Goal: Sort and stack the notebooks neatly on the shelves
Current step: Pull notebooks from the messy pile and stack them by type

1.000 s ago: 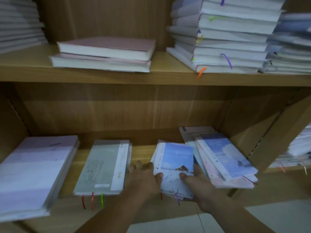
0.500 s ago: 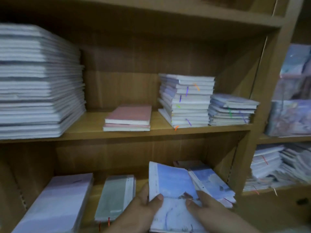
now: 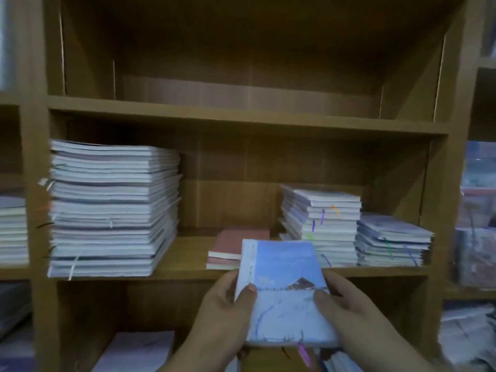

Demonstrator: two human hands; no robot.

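Both hands clasp one blue notebook [image 3: 284, 299], its cover a snowy scene with a hut, held nearly flat in front of the middle shelf [image 3: 188, 272]. The left hand [image 3: 225, 315] grips the left edge, thumb [image 3: 248, 291] pressed on the cover and fingers curled underneath. The right hand [image 3: 359, 318] grips the right edge the same way, thumb [image 3: 320, 296] on top. The near edge looks thick, but whether more notebooks lie under the top one cannot be told. A purple ribbon [image 3: 303, 354] hangs from that edge, below the grip.

Just beyond the grip, partly hidden by the notebook's far edge, two pink notebooks [image 3: 236, 244] lie stacked on the shelf. Up and right of the grip stands a medium stack [image 3: 322, 224], with a lower stack [image 3: 391, 242] just beside it on the right. Well left of the grip, a tall stack [image 3: 112, 210] fills that end of the shelf. Below and left of the grip, a lilac notebook [image 3: 139, 353] lies flat one level down.
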